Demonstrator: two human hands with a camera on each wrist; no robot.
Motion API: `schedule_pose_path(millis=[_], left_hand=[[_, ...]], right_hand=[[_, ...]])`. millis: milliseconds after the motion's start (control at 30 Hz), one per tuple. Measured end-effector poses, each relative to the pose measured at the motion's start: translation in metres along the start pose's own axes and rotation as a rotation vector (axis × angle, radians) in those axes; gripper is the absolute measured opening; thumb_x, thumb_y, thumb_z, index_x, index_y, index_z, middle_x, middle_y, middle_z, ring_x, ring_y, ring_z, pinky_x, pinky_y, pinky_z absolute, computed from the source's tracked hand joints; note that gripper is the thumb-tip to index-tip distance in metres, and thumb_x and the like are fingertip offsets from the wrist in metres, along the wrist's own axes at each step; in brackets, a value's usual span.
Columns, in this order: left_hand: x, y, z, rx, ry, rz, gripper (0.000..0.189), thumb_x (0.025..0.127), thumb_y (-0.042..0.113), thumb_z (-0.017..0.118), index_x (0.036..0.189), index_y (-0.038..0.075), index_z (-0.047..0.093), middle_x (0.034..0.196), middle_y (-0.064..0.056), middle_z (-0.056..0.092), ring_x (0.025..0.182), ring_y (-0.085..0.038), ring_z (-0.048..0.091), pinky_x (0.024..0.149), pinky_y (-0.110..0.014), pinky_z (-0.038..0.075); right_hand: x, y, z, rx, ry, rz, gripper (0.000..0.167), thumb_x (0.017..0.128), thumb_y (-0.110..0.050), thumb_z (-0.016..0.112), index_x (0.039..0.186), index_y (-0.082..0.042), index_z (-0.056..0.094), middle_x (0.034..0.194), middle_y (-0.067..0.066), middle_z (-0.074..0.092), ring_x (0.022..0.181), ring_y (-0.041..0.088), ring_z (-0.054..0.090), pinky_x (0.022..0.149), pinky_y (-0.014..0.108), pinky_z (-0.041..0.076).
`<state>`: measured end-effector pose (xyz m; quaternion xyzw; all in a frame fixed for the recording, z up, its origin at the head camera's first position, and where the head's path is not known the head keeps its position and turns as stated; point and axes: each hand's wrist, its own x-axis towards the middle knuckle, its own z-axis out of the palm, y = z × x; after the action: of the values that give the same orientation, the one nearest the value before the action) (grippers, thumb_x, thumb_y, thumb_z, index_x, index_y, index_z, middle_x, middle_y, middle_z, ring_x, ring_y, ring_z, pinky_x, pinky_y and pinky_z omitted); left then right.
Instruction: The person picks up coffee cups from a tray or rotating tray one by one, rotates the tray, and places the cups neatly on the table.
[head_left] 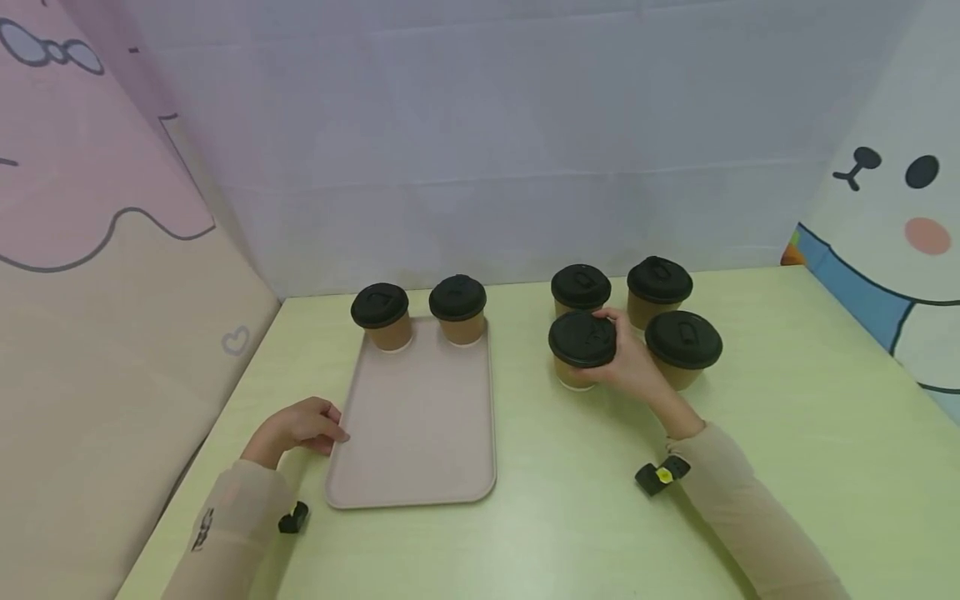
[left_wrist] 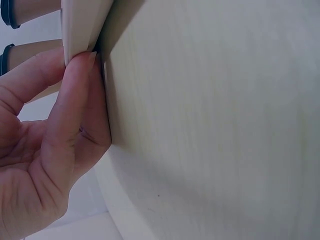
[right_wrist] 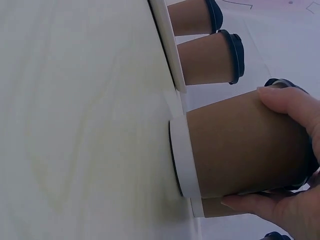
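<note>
A pale pink tray [head_left: 420, 417] lies on the table, and my left hand [head_left: 303, 427] pinches its left edge between thumb and fingers, which the left wrist view shows close up at the rim [left_wrist: 82, 30]. Two brown paper cups with black lids, a left one [head_left: 390, 333] and a right one [head_left: 461, 327], stand at the tray's far end. Over on the right, my right hand [head_left: 633, 367] grips another lidded cup [head_left: 572, 371] around its upper side, thumb and fingers on opposite sides. That cup [right_wrist: 245, 145] is upright, its white base close to the tabletop.
Three more lidded cups stand around the gripped one: one behind it [head_left: 581, 285], one at the back right [head_left: 656, 287] and one to its right [head_left: 682, 346]. A pale cloth wall [head_left: 510, 150] rises behind the table, with printed cartoon panels at both sides.
</note>
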<state>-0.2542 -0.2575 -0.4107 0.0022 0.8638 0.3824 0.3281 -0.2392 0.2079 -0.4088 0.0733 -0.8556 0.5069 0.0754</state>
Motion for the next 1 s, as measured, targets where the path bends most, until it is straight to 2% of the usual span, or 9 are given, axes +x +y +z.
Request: schedule_pose_path(millis=[700, 1000], left_hand=[[-0.0026, -0.0003, 0.0038, -0.015, 0.02, 0.004, 0.018, 0.078, 0.001, 0.064, 0.088, -0.002, 0.049, 0.076, -0.002, 0.053, 0.059, -0.007, 0.055, 0.059, -0.023, 0.052], [-0.0016, -0.0016, 0.0027, -0.022, 0.026, 0.003, 0.018, 0.078, 0.002, 0.064, 0.087, -0.001, 0.049, 0.075, -0.001, 0.053, 0.059, -0.007, 0.055, 0.059, -0.022, 0.052]], right_hand=[[-0.0031, -0.0014, -0.0031, -0.056, -0.003, 0.038, 0.088, 0.065, -0.006, 0.079, 0.129, 0.002, 0.02, 0.13, 0.031, 0.038, 0.119, 0.044, 0.041, 0.102, 0.052, 0.029], [-0.0033, -0.0017, -0.0029, -0.08, 0.009, 0.007, 0.088, 0.064, -0.007, 0.081, 0.128, 0.006, 0.023, 0.129, 0.029, 0.032, 0.121, 0.042, 0.035, 0.103, 0.054, 0.026]])
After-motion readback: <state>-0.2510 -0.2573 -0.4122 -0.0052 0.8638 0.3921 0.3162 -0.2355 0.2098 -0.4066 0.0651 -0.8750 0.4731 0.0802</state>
